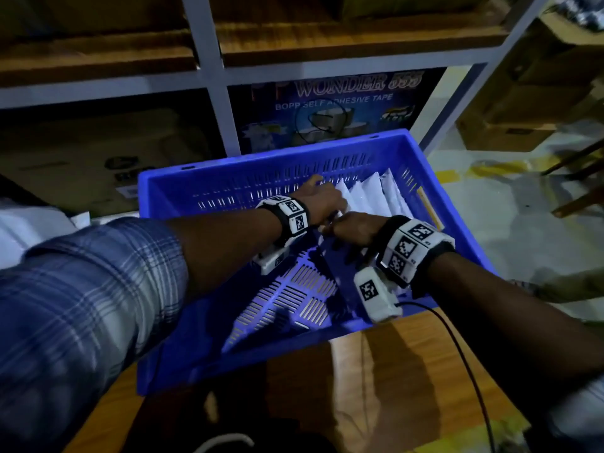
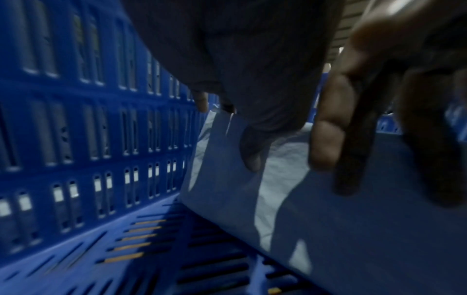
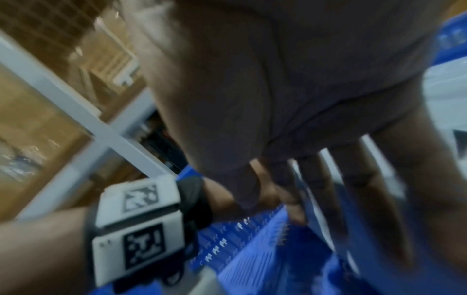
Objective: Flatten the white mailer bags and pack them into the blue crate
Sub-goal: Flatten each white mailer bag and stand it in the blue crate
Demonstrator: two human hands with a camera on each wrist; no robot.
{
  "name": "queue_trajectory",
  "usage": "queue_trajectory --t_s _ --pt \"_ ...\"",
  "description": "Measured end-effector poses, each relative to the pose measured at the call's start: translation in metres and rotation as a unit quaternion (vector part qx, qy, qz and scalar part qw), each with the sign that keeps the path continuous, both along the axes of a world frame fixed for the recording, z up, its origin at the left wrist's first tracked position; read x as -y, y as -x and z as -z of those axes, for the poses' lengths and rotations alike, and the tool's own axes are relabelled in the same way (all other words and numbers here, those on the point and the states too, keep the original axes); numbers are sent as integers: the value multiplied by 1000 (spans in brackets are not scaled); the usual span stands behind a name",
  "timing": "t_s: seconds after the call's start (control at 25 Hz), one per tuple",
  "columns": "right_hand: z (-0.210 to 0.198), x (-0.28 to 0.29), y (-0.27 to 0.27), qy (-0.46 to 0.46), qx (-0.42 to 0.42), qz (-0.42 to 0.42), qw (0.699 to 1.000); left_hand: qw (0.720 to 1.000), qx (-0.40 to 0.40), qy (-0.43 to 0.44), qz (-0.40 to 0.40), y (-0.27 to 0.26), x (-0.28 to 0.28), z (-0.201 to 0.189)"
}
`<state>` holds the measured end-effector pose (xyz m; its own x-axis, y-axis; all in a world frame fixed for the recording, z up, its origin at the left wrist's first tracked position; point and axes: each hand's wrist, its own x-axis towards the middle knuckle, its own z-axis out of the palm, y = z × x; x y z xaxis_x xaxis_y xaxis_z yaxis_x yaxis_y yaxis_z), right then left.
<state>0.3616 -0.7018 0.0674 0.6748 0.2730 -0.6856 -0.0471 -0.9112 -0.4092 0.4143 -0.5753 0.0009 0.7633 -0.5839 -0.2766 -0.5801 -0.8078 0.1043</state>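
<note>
The blue crate (image 1: pixel 228 165) sits on a wooden table, with several white mailer bags (image 1: pixel 372 194) standing on edge at its right end. My left hand (image 1: pixel 322 197) reaches over the nearest bag's top edge and grips it. In the left wrist view the thumb lies on the near face of this mailer bag (image 2: pixel 227 189), beside the slotted crate wall (image 2: pixel 76 139). My right hand (image 1: pixel 351 227) is just in front of the left one. Its straight fingers (image 2: pixel 326 135) point down and press on the bag's face. In the right wrist view these fingers (image 3: pixel 364 189) are spread.
Behind the crate stands a grey shelf rack with cardboard boxes and a printed tape carton (image 1: pixel 336 109). More white bags (image 1: pixel 29 230) lie at the left. A black cable (image 1: pixel 457 338) crosses the wooden table (image 1: pixel 359 387). Cardboard boxes (image 1: pixel 523 103) sit on the floor at right.
</note>
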Motion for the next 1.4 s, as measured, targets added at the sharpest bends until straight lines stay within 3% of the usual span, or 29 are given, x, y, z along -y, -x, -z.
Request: queue_trajectory --t_s 0.2,0.44,0.64,0.92,1.2,1.4 --pt "10 -1 -9 43 5 -48 998 995 79 65 -20 7 -3 -7" --pt "16 -2 -8 66 -9 -56 996 987 -101 -80 -95 17 -11 3" --pt "18 -2 0 63 7 -62 996 983 -135 22 -120 30 1 19" --pt "7 -5 9 92 45 -91 991 990 -67 -12 -121 37 1 11" --pt "-49 -16 35 88 70 -34 993 991 30 -23 -128 57 -19 -51" --pt "-94 -49 78 87 248 -50 963 975 129 59 -169 102 -66 -112"
